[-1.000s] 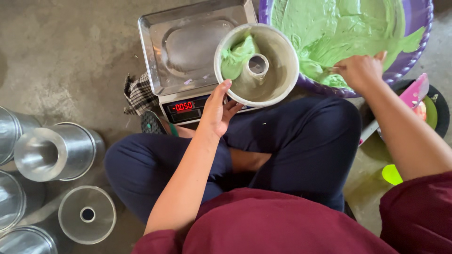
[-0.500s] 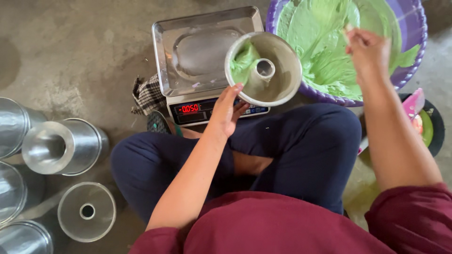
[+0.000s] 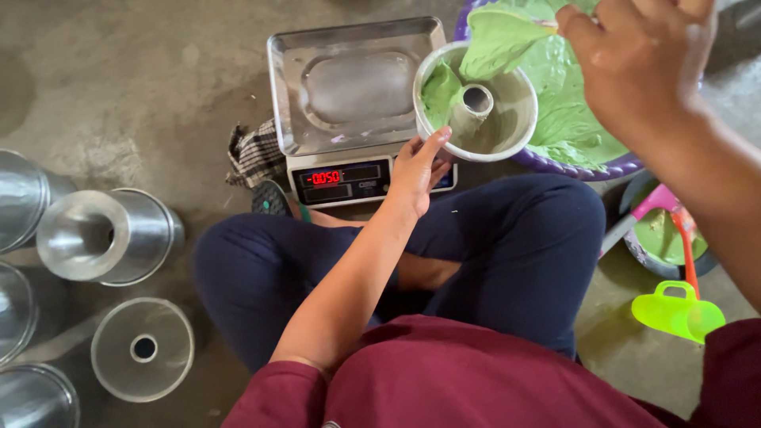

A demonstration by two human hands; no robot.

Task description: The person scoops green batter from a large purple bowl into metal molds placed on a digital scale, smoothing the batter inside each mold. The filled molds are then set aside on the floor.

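Observation:
My left hand [image 3: 416, 170] grips the near rim of a metal tube cake pan [image 3: 507, 119], held tilted between the scale and the basin, with some green batter on its left inner side. My right hand [image 3: 634, 63] is raised over the pan and closed on a batter-coated scoop [image 3: 503, 36], whose green load hangs at the pan's far rim. Just behind the pan stands a purple basin [image 3: 571, 166] filled with green batter [image 3: 571, 119]. A digital scale [image 3: 337, 182] with a bare steel tray [image 3: 357, 87] stands in front of my crossed legs, its red display lit.
Several empty metal tube pans lie on the concrete floor at the left, among them one on its side [image 3: 103, 234] and one upright [image 3: 143, 349]. A checked cloth [image 3: 254, 154] lies beside the scale. At the right are a small batter bowl [image 3: 662, 234] and a green plastic scoop [image 3: 678, 313].
My right hand has lifted out of the basin with a load of batter and come over the pan. My left hand has kept its hold on the pan's rim.

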